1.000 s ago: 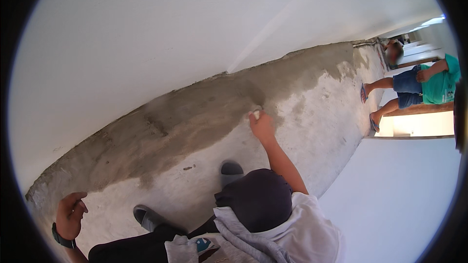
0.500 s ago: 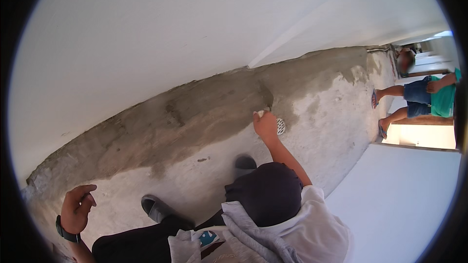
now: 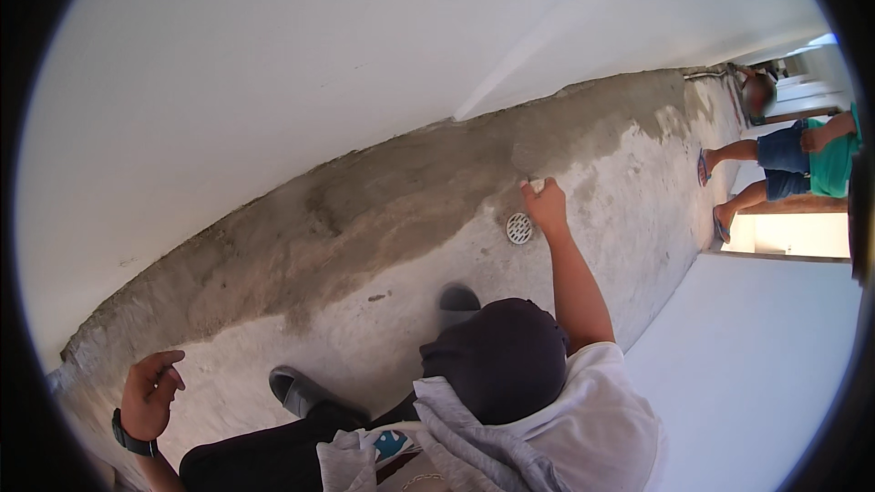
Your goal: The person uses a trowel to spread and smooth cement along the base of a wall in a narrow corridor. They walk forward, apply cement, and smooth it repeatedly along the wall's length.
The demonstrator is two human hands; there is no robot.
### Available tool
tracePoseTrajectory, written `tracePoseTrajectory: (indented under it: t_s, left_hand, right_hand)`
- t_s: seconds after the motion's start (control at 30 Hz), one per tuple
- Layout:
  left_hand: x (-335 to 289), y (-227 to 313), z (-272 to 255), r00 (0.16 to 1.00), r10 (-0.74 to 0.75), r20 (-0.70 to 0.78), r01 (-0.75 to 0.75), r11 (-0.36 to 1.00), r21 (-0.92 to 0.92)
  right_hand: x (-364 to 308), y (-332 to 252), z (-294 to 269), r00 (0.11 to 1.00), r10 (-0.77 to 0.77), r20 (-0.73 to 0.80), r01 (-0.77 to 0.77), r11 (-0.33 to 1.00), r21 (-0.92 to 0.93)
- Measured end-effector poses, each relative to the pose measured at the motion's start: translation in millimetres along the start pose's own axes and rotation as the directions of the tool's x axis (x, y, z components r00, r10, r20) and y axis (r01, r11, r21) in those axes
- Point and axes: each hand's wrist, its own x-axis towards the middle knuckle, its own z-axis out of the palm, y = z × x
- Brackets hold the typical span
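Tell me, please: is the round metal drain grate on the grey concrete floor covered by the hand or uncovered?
Uncovered. The round metal drain grate shows whole on the grey concrete floor; the right hand is just beside it.

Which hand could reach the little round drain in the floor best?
Probably the right hand: it is stretched out just beside the round drain, pinching a small white thing. The left hand, loosely curled and empty, is far off to the side.
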Motion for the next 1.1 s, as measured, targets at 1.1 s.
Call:
tracePoseTrajectory:
  t_s: [1.1]
  left_hand:
    - [3,6,-1,0.999,0.01,0.044,-0.013,0.997,0.08]
  right_hand:
    - [-56,-126,47,0.917,-0.09,0.389,0.109,0.994,-0.026]
